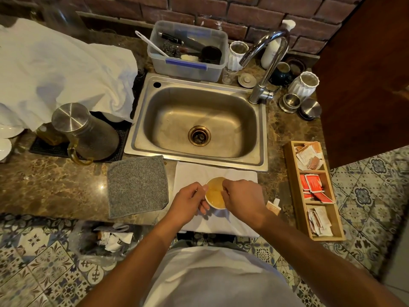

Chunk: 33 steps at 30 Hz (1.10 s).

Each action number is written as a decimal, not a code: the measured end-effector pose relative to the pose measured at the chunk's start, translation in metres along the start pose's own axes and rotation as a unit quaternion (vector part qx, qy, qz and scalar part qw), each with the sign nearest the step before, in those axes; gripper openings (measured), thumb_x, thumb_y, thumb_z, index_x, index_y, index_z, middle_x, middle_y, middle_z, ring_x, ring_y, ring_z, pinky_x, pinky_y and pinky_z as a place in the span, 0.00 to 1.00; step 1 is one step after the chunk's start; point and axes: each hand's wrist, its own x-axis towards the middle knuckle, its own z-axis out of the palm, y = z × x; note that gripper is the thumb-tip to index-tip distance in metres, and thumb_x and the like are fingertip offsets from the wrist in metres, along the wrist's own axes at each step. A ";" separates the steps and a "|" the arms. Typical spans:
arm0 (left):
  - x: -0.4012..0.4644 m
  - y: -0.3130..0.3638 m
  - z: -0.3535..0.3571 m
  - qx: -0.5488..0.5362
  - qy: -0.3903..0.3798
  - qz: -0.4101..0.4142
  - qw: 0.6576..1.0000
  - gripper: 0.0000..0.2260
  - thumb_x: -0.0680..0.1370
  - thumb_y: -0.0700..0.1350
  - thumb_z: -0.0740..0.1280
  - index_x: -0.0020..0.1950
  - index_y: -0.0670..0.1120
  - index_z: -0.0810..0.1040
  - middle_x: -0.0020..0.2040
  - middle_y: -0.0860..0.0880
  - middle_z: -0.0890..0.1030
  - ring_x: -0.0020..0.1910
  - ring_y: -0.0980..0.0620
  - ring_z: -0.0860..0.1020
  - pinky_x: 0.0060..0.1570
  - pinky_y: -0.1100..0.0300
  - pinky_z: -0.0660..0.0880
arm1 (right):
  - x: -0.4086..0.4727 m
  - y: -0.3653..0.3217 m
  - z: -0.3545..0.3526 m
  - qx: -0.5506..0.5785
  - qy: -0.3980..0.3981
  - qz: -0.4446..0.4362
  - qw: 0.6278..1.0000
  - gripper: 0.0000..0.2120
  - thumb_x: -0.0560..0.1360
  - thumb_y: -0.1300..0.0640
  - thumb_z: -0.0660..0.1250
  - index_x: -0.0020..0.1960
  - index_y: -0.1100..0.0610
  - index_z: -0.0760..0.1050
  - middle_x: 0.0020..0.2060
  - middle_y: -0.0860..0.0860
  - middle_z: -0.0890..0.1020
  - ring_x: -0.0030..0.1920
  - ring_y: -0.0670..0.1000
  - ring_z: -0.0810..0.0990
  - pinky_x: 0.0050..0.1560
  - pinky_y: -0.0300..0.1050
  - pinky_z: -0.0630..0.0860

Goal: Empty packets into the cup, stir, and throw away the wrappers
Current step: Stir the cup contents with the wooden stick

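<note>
Two bare hands at one white cup (pixel 215 194) of amber liquid, standing on a white cloth (pixel 234 173) near the steel sink (pixel 194 120). Left hand (pixel 188 201): fingers wrapped round the cup's left wall. Right hand (pixel 242 197): fingertips pinched over the rim; what they hold cannot be told. Torn packet (pixel 273 206): on the counter, right of the cup. Wooden three-compartment tray (pixel 292 187) of packets: farther right. Grey towel (pixel 137 185): left of the cloth.

A white cup (pixel 215 193) stands upright on a white cloth at the counter's front edge, at 6 o'clock from the sink drain, holding amber liquid. At 3 o'clock from it, a tan packet (pixel 273 206) lies flat, torn, on the counter.
</note>
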 end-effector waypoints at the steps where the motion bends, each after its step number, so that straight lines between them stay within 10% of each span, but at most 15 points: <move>1: 0.000 0.000 0.000 0.000 0.000 0.003 1.000 0.15 0.84 0.50 0.62 0.41 0.43 0.75 0.33 0.42 0.83 0.30 0.47 0.79 0.28 0.61 0.73 | 0.000 -0.002 0.001 -0.001 -0.006 0.000 1.000 0.14 0.78 0.45 0.66 0.59 0.51 0.79 0.49 0.52 0.85 0.48 0.56 0.83 0.42 0.41 0.65; 13: 0.002 0.004 -0.005 -0.014 -0.012 -0.008 1.000 0.15 0.84 0.48 0.62 0.41 0.40 0.73 0.34 0.39 0.82 0.28 0.48 0.78 0.25 0.63 0.73 | 0.000 0.035 -0.034 0.216 -0.036 0.100 0.971 0.10 0.74 0.50 0.68 0.37 0.54 0.76 0.31 0.50 0.79 0.35 0.52 0.78 0.36 0.48 0.73; 21: 0.002 0.002 -0.006 0.000 -0.015 -0.009 1.000 0.15 0.84 0.48 0.62 0.40 0.42 0.74 0.32 0.43 0.82 0.26 0.52 0.78 0.24 0.62 0.71 | -0.027 0.069 -0.043 0.513 -0.051 0.156 0.843 0.10 0.79 0.64 0.66 0.40 0.60 0.80 0.25 0.51 0.74 0.24 0.45 0.68 0.30 0.42 0.64; 33: 0.003 0.001 -0.008 0.001 -0.016 -0.012 1.000 0.15 0.84 0.48 0.62 0.42 0.39 0.74 0.36 0.36 0.83 0.26 0.50 0.78 0.28 0.57 0.70 | -0.059 0.097 -0.012 0.546 -0.040 0.285 0.787 0.12 0.82 0.59 0.63 0.48 0.67 0.80 0.24 0.53 0.72 0.23 0.49 0.66 0.26 0.39 0.67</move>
